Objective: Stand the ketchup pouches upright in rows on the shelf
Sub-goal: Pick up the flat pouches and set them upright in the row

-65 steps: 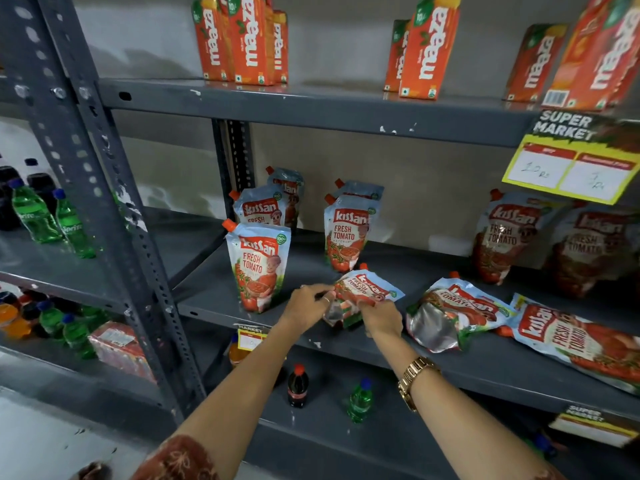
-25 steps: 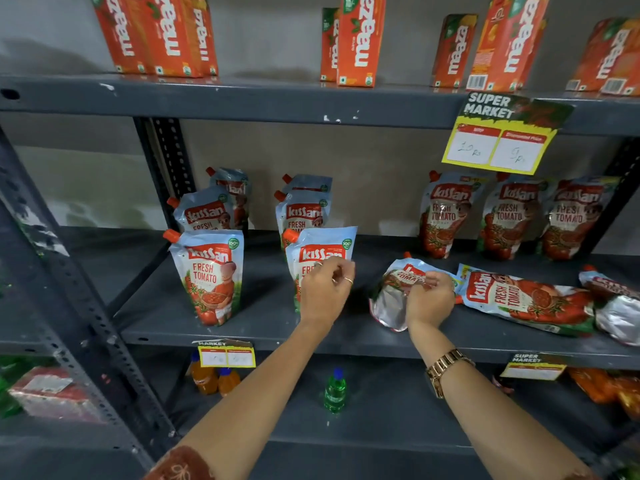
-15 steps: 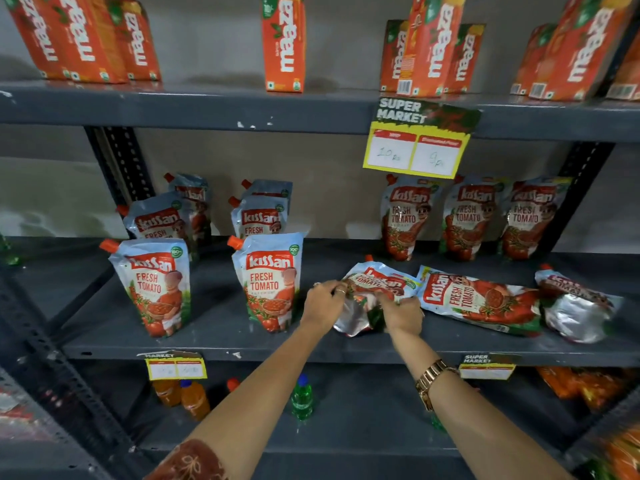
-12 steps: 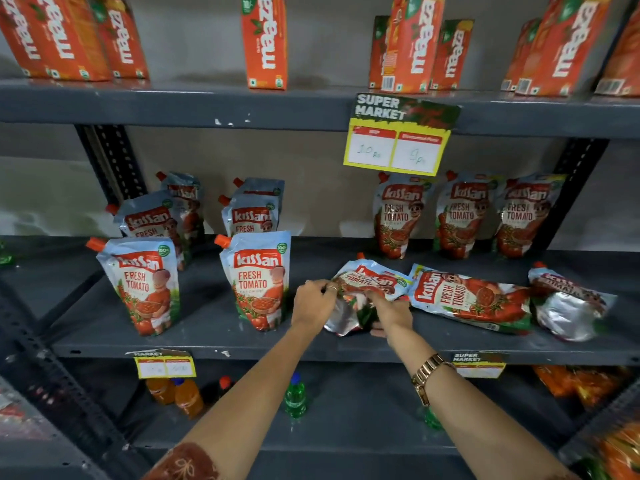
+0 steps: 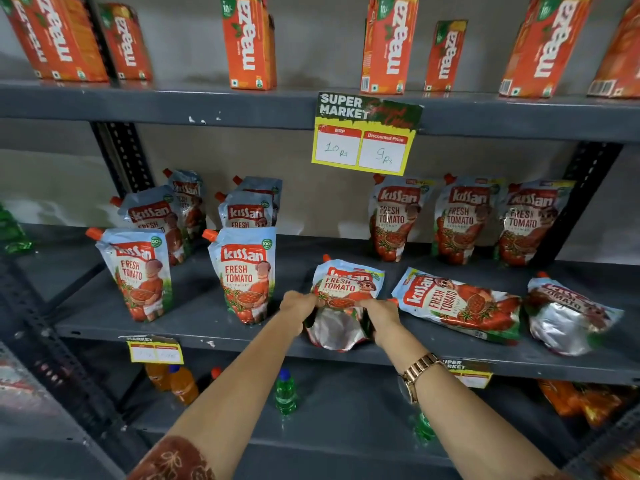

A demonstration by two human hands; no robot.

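Observation:
My left hand (image 5: 298, 304) and my right hand (image 5: 382, 309) both grip one ketchup pouch (image 5: 346, 289) at its sides, near the front of the grey middle shelf (image 5: 194, 323). The pouch is tilted back, its silver base facing me. To its left stand two upright pouches in front (image 5: 136, 271) (image 5: 246, 271), with more upright behind them. Two pouches lie flat to the right (image 5: 457, 304) (image 5: 571, 315). Three upright pouches (image 5: 460, 220) lean at the back right.
A yellow price tag (image 5: 363, 147) hangs from the top shelf (image 5: 156, 103), which carries orange juice cartons (image 5: 247, 43). Small bottles (image 5: 285, 393) stand on the lower shelf. Dark uprights (image 5: 121, 154) frame the bay.
My left hand let go of the second front pouch, which now stands upright. Both hands took hold of the flat pouch beside it and raised its top end. The view shifted right.

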